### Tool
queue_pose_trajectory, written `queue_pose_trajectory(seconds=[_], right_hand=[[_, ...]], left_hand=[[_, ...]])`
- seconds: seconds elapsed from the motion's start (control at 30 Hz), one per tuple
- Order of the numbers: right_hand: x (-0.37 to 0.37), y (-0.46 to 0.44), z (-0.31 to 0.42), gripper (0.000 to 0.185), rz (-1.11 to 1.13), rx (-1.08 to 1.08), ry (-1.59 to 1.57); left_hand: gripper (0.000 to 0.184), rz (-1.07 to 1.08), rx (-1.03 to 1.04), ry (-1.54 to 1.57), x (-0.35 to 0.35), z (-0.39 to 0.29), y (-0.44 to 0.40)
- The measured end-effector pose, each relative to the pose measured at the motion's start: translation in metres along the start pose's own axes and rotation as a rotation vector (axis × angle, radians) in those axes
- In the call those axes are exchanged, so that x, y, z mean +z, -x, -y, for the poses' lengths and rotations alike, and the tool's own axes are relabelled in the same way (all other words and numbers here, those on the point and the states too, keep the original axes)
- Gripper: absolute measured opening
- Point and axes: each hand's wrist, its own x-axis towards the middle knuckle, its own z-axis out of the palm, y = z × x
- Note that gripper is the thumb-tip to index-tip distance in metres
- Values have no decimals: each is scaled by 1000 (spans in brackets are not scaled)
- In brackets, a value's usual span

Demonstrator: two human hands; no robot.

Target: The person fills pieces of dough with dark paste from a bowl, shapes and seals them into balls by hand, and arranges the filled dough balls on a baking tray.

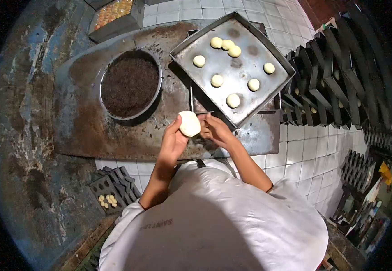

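Note:
A pale, flattened round of dough (189, 124) rests in my left hand (174, 140), with the thumb and fingers around its edge. Close to the dough's right side is my right hand (216, 130), its fingers loosely bent and apart, slightly blurred; I see nothing in it. Whether its fingertips touch the dough I cannot tell. Beyond my hands, a square metal tray (250, 56) sits at an angle, with several dough balls (217, 81) spread over it. To the left stands a round metal bowl (161, 86) filled with a dark brown crumbly filling (130, 83).
Both bowl and tray are on a worn metal worktable (83, 131). Stacked dark trays (327, 81) lean at the right, some holding dough balls. More molds (108, 192) sit low at the left. A box (115, 20) of orange-topped pieces stands at the far left.

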Motion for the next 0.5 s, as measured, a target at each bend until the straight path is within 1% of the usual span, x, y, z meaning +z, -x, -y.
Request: queue_pose_trajectory(seconds=[0.03,0.07,0.1,0.13,0.17,0.2,0.27,0.33,0.37,0.4,0.47,0.5], right_hand=[[-46,-13,-32,33,-156,-95,455],[-63,-7,-45,31,-257,-183,944],[-79,0,-59,29,-421,-230,1432],[-76,18,-60,26,-523,-290,1951],[-83,26,-69,25,-554,-237,2057],[-94,27,-77,25,-582,-194,2168],[-110,29,-84,23,-574,-198,2274],[-87,26,-79,28,-592,-239,2277],[-73,21,-75,30,-568,-322,2243],[-38,15,-64,30,-552,-326,2255],[54,-4,-43,32,-484,-123,2024],[83,-23,-41,33,-406,-341,2011]], left_hand=[[42,91,32,-12,4,-13,14],[42,87,40,4,-4,-22,18],[44,84,31,50,-15,-33,24],[46,79,33,96,-25,-46,31],[37,2,73,55,-30,-54,37],[37,-11,114,78,-46,-61,38],[33,14,150,-8,-91,-69,35],[33,-33,174,19,-114,-91,48],[33,-69,216,29,-122,-102,55],[33,-104,253,39,-130,-111,60],[33,-108,272,70,-159,-128,67],[35,-114,286,128,-172,-138,71]])
